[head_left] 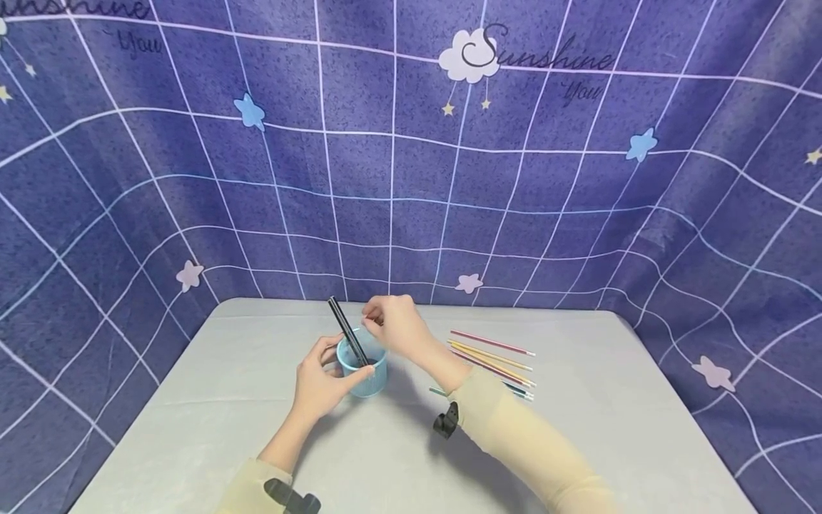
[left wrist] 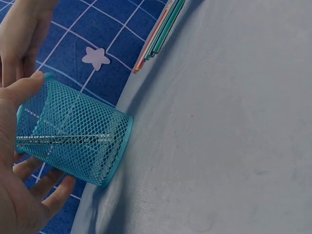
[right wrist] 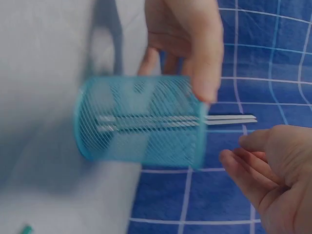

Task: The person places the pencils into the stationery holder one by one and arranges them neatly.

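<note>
Left hand (head_left: 317, 378), fingers clamped on mesh cup (head_left: 370, 385), likely needed to steady it while right hand (head_left: 399, 325), fingers slightly apart, avoided bumping black sticks (head_left: 348, 328) just beside them.

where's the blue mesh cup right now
In the head view, the blue mesh cup is just left of centre, in the lower half, held by the left hand, with loose pencils lying to its right.
</note>
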Motion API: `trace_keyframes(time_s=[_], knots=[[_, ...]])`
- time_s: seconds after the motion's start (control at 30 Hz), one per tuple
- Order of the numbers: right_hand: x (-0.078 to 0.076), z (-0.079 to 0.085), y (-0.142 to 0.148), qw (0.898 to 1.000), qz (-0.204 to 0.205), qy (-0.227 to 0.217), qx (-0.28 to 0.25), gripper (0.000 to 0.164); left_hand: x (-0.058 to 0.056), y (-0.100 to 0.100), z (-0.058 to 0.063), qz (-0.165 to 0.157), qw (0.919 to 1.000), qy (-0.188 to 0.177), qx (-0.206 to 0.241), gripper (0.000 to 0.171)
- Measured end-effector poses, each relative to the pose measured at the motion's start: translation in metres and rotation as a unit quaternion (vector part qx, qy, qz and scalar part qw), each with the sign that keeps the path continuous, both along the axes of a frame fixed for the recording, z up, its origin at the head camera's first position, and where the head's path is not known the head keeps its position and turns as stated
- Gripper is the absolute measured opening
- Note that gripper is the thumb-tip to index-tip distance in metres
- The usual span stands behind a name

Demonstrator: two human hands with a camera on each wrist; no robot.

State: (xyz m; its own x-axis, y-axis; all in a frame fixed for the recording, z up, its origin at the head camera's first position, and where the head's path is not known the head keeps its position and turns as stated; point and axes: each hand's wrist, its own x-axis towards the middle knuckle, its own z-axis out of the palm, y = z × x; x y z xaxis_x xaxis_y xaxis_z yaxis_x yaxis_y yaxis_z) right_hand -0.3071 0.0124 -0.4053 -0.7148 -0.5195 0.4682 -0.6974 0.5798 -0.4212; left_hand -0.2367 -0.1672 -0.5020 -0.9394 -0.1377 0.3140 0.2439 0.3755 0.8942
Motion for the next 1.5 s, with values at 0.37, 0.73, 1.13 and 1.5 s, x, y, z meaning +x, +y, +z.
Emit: trace_keyframes(time_s=[0.37,0.73,1.13,1.5], knots=[[0.007,0.040,0.067,0.999,-0.002,0.050,-0.007,0.010,-0.001,-0.001,0.001,0.006,0.9999,0.006,0.010,0.073],[0.026,0.034,0.141,0.998,-0.034,0.046,0.012,0.012,-0.001,0.002,-0.001,0.008,0.9999,-0.007,-0.001,0.075],[0.043,0.026,0.169,0.997,-0.045,0.033,0.055,0.013,0.003,0.007,-0.004,0.008,0.9999,-0.008,0.010,0.073],[0.054,-0.032,0.180,0.996,-0.040,0.017,0.077,0.011,0.000,0.002,0.001,0.000,1.0000,-0.003,-0.004,0.075]])
